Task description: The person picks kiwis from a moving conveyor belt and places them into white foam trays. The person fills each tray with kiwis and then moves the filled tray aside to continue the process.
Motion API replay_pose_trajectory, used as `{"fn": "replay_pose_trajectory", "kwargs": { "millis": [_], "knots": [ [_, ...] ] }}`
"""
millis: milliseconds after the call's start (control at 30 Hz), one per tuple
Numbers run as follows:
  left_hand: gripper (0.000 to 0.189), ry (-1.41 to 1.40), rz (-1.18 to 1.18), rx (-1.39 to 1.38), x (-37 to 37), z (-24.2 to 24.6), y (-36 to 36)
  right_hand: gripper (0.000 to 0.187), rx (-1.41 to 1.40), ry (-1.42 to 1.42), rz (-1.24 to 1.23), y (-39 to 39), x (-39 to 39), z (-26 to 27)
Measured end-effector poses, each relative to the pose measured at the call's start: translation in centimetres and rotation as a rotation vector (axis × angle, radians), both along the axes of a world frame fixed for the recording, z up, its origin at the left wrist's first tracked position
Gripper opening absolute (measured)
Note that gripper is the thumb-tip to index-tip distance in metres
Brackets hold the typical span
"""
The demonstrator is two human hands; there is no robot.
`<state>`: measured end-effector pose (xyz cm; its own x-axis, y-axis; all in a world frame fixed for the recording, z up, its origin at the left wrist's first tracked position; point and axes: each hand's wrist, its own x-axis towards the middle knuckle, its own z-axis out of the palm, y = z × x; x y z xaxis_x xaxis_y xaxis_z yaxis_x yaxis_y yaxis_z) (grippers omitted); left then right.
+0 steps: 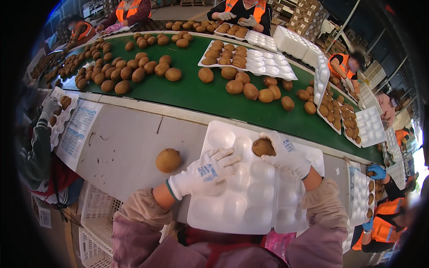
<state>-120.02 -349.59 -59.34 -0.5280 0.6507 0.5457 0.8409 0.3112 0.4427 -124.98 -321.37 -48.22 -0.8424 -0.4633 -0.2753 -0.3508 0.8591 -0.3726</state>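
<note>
A white foam fruit tray (228, 211) with rounded hollows lies in front of me, its hinged second half (316, 157) folded out to the right. Gripped in my right hand (287, 154), which wears a white glove, is a brown kiwifruit (262, 147) over the tray's upper right hollows. My left hand (209, 171), gloved the same way, rests palm down across the tray's left hollows with its fingers spread and nothing visible in them. To the left of that hand, a single kiwifruit (168, 160) sits on the grey worktop (124, 140).
Beyond the worktop's edge runs a green conveyor belt (187, 97) with loose kiwifruit (122, 73) and a part-filled tray (273, 63). Co-workers stand along it. A printed sheet (79, 129) lies at left, above white plastic crates (97, 214). Trays are stacked (291, 42) opposite.
</note>
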Motion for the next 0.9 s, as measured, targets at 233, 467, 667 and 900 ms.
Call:
{"fn": "replay_pose_trajectory", "kwargs": {
  "millis": [233,467,667,900],
  "knots": [
    [0.039,-0.08,0.032,-0.057,0.1,0.0,-0.2,0.069,0.043,0.222,-0.035,-1.0,-11.7,-1.7],
    [0.04,-0.089,-0.004,-0.039,-0.7,0.1,-1.0,0.078,0.434,0.478,-0.293,-1.3,-21.1,-8.7],
    [0.032,-0.061,0.124,-0.067,0.1,-2.4,-1.3,0.069,-0.328,0.35,0.013,-6.2,-14.4,-5.5],
    [0.047,-0.173,0.061,-0.08,-0.5,-3.0,-2.8,0.065,-0.077,0.284,0.491,-13.4,-8.7,-7.7]
  ]
}}
